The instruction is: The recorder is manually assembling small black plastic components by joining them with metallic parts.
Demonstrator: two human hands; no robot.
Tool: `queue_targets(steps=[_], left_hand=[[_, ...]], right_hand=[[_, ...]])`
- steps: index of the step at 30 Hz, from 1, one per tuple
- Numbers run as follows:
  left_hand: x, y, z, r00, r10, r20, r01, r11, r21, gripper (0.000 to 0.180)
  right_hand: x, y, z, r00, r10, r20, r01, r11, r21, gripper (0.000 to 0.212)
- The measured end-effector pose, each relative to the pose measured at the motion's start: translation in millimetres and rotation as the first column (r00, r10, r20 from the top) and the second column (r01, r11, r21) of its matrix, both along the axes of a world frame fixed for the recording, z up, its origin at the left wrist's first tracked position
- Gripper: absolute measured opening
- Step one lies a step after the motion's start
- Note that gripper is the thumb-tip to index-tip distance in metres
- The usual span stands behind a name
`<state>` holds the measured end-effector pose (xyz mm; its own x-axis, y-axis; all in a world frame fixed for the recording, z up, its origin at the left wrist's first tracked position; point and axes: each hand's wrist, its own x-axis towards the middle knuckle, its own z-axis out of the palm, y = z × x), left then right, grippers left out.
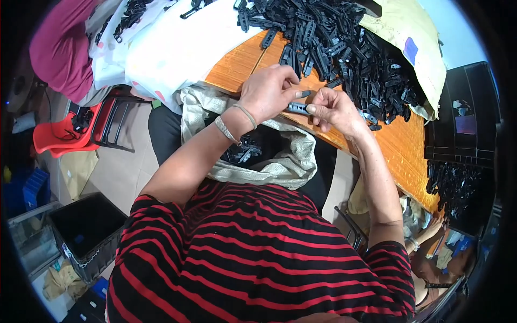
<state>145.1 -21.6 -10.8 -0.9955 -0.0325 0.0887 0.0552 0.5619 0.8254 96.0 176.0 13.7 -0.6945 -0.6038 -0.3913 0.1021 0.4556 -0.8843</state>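
Observation:
Between my hands, over the table's near edge, is a small dark slotted plastic piece [298, 108]. My right hand [339, 114] pinches its right end between thumb and fingers. My left hand [269, 92] is closed at the left end, its fingers curled, and seems to grip it too. The left thumb ends in something dark; I cannot tell whether it is a cover or another piece. Below, a woven white sack [293, 160] lies open on my lap with several black pieces [245, 151] inside. Beyond my hands spreads a heap of similar black plastic pieces [318, 43].
The wooden table [401, 156] runs to the right, where a black crate [458, 116] stands. A yellowish sack [414, 32] borders the heap. At left are a red chair [64, 132], a black bin [89, 231] and a person's magenta sleeve [64, 48]. Another person's hand [431, 230] shows lower right.

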Motion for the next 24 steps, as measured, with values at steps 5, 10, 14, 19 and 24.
queue_targets(steps=[5,10,14,19,24], left_hand=[[4.2,6.8,-3.5,0.977,-0.112,-0.179,0.071,0.973,-0.222,0.015],[2.2,5.4,-10.5,0.97,-0.115,-0.214,0.067,0.973,-0.222,0.011],[-4.0,-0.5,-11.2,0.978,-0.121,-0.17,0.076,0.965,-0.251,0.012],[-7.0,-9.9,-21.2,0.964,-0.105,-0.243,0.073,0.988,-0.135,0.016],[5.0,-12.5,0.2,0.983,-0.13,0.127,0.046,0.854,0.518,0.02]], right_hand=[[-2.5,17.4,-0.7,0.998,0.049,-0.044,-0.048,0.999,0.02,0.02],[-3.0,21.8,0.2,0.999,-0.005,-0.035,0.006,1.0,0.031,0.019],[-4.1,14.6,-1.5,0.996,-0.093,-0.013,0.093,0.994,-0.052,0.015],[-8.7,2.7,-7.9,0.993,-0.119,-0.01,0.118,0.989,-0.087,0.016],[-15.2,-1.8,-6.4,0.99,-0.142,0.008,0.142,0.982,-0.123,0.016]])
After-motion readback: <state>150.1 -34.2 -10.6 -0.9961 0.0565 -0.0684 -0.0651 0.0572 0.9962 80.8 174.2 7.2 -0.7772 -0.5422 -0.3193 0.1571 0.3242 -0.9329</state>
